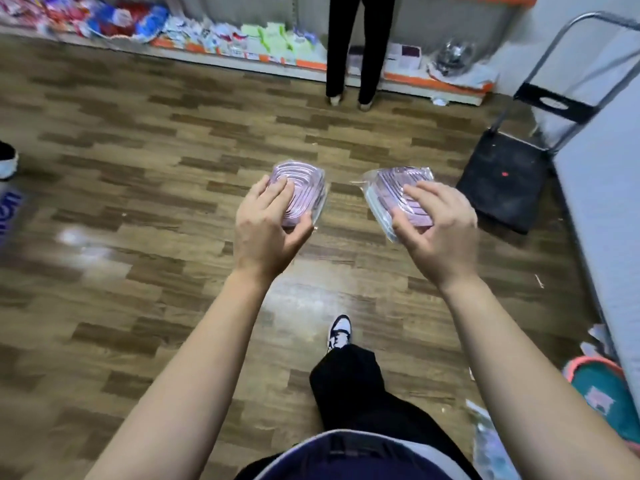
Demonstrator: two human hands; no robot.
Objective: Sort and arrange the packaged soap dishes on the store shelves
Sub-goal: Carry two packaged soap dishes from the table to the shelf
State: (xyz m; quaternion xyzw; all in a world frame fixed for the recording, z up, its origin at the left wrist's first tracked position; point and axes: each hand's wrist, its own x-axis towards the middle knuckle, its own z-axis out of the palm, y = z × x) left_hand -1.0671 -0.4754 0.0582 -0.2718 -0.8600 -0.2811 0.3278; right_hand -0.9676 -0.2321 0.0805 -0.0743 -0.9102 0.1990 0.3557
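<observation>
My left hand (268, 226) grips a pink ribbed soap dish in clear plastic wrap (304, 187), fingers on top and thumb at its near edge. My right hand (440, 230) grips a small stack of wrapped soap dishes (391, 188), pink on top with a pale blue one showing beneath. Both packs are held above the wooden floor, roughly a hand's width apart.
A low shelf (242, 51) with an orange edge runs along the far wall, piled with packaged goods. A person in black trousers (360, 46) stands at it. A black hand trolley (505, 181) stands at right beside a grey surface (602, 188). My own leg and shoe (339, 332) are below.
</observation>
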